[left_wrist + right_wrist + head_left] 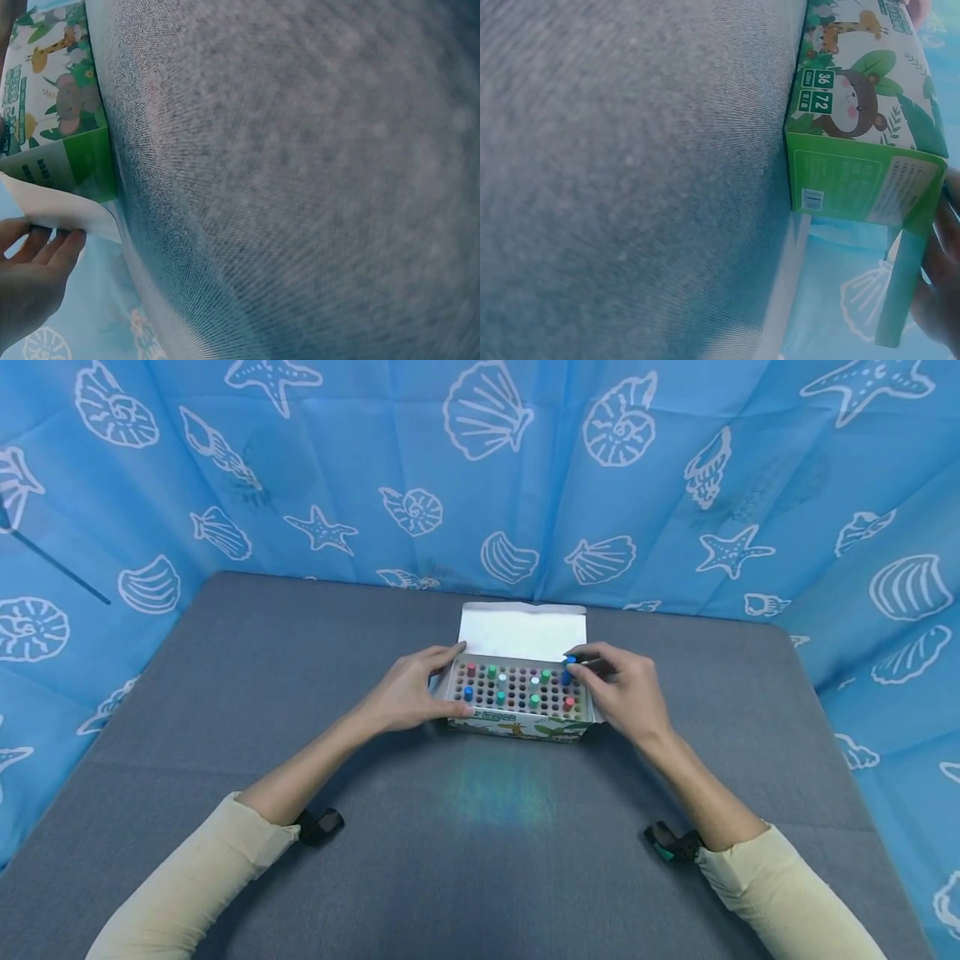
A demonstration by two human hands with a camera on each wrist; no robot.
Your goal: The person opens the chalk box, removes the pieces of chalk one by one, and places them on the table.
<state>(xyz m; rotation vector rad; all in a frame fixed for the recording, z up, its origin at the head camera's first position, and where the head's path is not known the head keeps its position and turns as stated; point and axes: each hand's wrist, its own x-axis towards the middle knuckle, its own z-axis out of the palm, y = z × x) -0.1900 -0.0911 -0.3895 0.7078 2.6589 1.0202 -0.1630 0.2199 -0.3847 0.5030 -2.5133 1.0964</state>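
An open cardboard box point(517, 727) with printed animals stands on the table, its top a grid of holes. Short coloured sticks stand in several holes, among them a red stick point(568, 703), a green stick point(534, 701) and a blue stick point(468, 693). My left hand point(408, 689) grips the box's left end, thumb along the front edge and fingers towards the back. Over the back right of the grid, my right hand point(626, 689) pinches another blue stick point(567, 670) between thumb and fingers. Whether its lower end is inside a hole, I cannot tell.
The box's white lid point(522, 631) is folded back behind it. A green side flap point(901, 292) sticks out at the box's right end. Grey cloth covers the table point(480, 860). A blue curtain point(480, 510) with shell prints hangs at its far edge.
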